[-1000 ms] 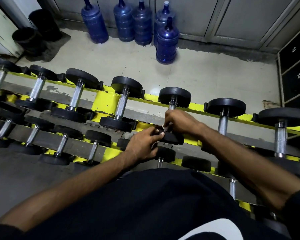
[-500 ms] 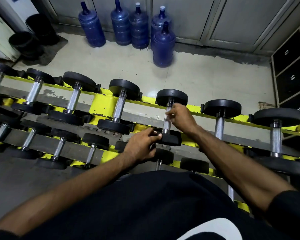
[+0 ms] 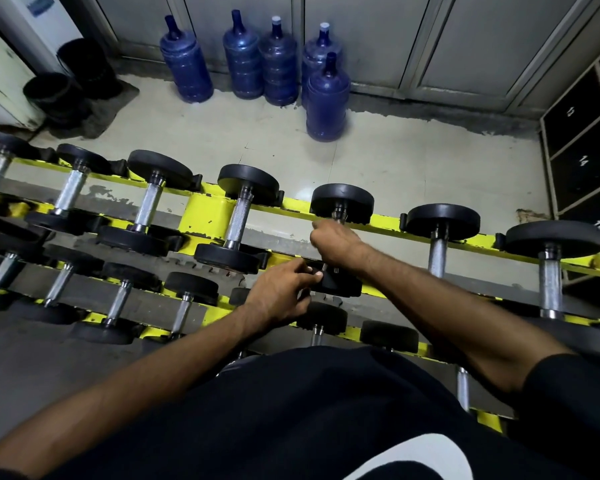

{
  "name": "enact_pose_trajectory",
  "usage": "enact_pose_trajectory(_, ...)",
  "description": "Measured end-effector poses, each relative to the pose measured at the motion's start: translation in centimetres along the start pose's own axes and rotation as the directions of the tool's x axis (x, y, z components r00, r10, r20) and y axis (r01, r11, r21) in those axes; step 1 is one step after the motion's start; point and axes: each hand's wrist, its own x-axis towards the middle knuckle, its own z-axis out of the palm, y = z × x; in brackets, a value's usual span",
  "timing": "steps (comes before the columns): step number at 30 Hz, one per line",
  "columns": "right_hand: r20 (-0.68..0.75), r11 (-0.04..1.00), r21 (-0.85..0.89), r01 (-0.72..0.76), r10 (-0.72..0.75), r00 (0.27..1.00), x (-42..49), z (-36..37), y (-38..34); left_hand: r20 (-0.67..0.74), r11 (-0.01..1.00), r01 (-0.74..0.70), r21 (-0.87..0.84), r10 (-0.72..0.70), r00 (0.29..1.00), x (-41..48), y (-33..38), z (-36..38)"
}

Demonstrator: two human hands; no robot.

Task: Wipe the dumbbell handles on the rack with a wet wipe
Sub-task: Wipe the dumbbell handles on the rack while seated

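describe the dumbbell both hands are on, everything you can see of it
The black round-ended dumbbell lies across the top tier of the yellow metal rack, one matte black disc weight on the far rail, the other on the near rail. Its handle is almost fully hidden: only bits of steel collar show by the weights. The right hand is wrapped round the handle; the left hand grips the near weight's edge with its fingers. No wipe shows.

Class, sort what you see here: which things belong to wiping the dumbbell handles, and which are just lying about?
Job in hand:
- black-ended, steel-handled dumbbell
- right hand, gripping its handle
- left hand, holding its near end
- yellow steel rack

Lying about:
- five blue plastic water bottles on the floor
- black round buckets
- dark numbered lockers
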Motion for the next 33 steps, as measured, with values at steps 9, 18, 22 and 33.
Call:
enact_pose_trajectory(9,-0.248,0.797,0.571,-0.197,0.397,0.884,-1.7,2.9,3.1,-0.049,0.999,0.021,-0.032,-0.022,0.999,1.2,-0.1,-0.7)
enact_pose_trajectory(18,0.269,-0.092,0.954,-0.285,0.682,0.681,-2.2,4.7,4.4,0.02,0.998,0.057,0.015,-0.057,0.998,2.2,0.7,-1.9)
enact_pose_trajectory(22,0.416,-0.142,0.896,-0.422,0.603,0.681,-2.6,6.2,3.9,0.033,0.997,0.074,0.022,-0.075,0.997,2.3,1.0,-2.2)
enact_pose_trajectory(33,0.598,-0.672,0.713,-0.2,0.434,0.674,-3.4,5.8,4.0,0.02,0.994,0.106,0.02,-0.106,0.994,2.3,1.4,-2.3)
